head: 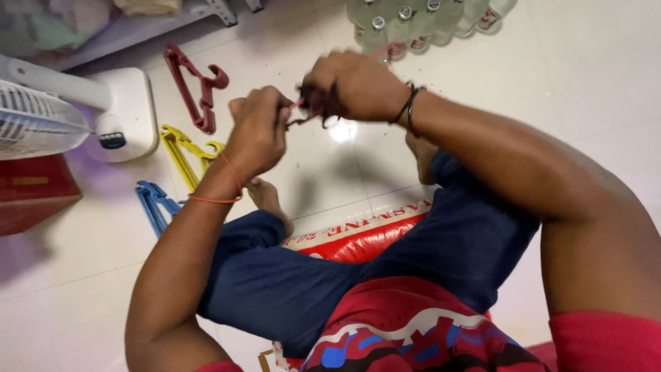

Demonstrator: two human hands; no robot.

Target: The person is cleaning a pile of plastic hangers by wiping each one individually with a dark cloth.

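Observation:
My left hand and my right hand are raised close together in front of me, above a white tiled floor. Both pinch a small dark tangle of thread or cord that hangs between them. A thin pinkish strand runs from the tangle to my left fingers. An orange thread is tied round my left wrist, and dark bands circle my right wrist. I sit cross-legged in dark blue trousers on a red and white sack.
Three plastic hangers lie on the floor at left: maroon, yellow, blue. A white fan stands at far left beside a red box. Several clear bottles stand at the top.

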